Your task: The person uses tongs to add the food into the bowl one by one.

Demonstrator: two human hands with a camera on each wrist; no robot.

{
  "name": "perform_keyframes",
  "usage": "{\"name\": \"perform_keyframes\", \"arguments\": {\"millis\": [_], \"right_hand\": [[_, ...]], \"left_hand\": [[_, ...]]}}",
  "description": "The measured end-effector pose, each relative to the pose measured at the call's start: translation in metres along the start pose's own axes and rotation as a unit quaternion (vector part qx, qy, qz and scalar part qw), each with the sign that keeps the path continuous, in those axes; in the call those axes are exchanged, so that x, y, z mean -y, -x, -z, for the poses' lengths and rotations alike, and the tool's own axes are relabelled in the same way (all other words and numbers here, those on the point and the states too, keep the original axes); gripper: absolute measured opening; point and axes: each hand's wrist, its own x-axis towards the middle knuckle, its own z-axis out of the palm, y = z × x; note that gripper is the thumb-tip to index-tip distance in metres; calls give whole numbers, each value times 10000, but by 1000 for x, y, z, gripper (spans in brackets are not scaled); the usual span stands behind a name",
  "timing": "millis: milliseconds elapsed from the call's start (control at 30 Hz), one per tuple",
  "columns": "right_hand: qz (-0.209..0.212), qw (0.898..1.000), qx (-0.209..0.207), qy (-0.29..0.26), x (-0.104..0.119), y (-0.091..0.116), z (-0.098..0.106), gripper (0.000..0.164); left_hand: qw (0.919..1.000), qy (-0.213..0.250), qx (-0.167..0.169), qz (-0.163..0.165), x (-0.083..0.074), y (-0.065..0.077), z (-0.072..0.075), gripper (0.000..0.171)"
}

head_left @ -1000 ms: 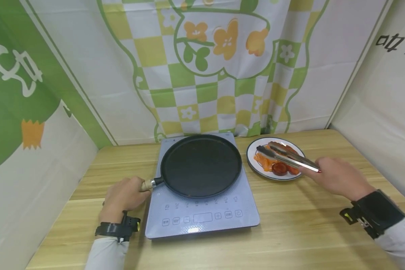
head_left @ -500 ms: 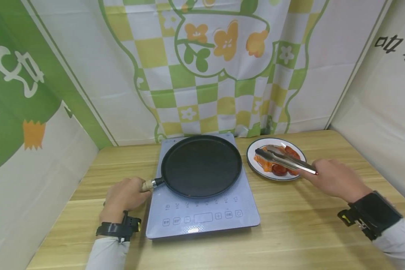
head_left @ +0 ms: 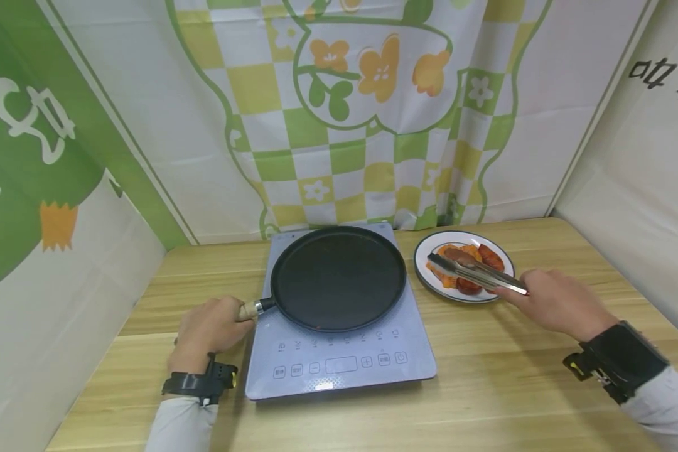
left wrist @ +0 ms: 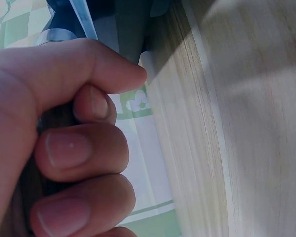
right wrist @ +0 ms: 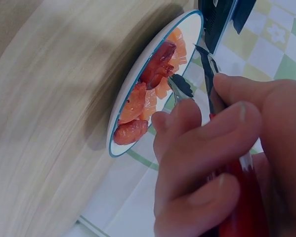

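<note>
The person's left hand (head_left: 210, 329) is curled firmly round the wooden handle (head_left: 248, 311) of the black pan (head_left: 339, 279), while the right hand (head_left: 562, 304) grips a pair of red-handled metal tongs (head_left: 486, 274), its fingers wrapped about the arms. The tong tips stand apart over the white plate (head_left: 422, 251), where orange and reddish food pieces (head_left: 468, 287) lie close together; whether the tips touch any is hard to tell. The plate rests on the wooden table (head_left: 486, 389) just right of the induction cooktop (head_left: 412, 333), on which the flat pan sits. The pieces look slick, so a loose or off-centre pinch could let one slip, and tips pressing near the rim might tilt the plate or shove food over it. Since the pan's edge seems low, a tug on the handle could slide it. No brand can be read: the cooktop shows plus, minus and power marks among labels too small to make out, and the characters on the wall cloths (head_left: 655, 72) are not surely legible.
</note>
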Motion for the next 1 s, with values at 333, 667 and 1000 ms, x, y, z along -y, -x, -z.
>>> {"name": "perform_keyframes", "arguments": {"millis": [333,667,1000], "right_hand": [[-27,9999,109,-28,3,0,3,51],[-2,9997,162,188,7,-2,3,64],[-28,9998,-3,195,7,-4,-4,51]], "left_hand": [[10000,6,-12,-23,0,-1,-1,32],[10000,-28,2,0,1,-2,-2,32],[10000,19,-60,-45,1,-2,-3,30]]}}
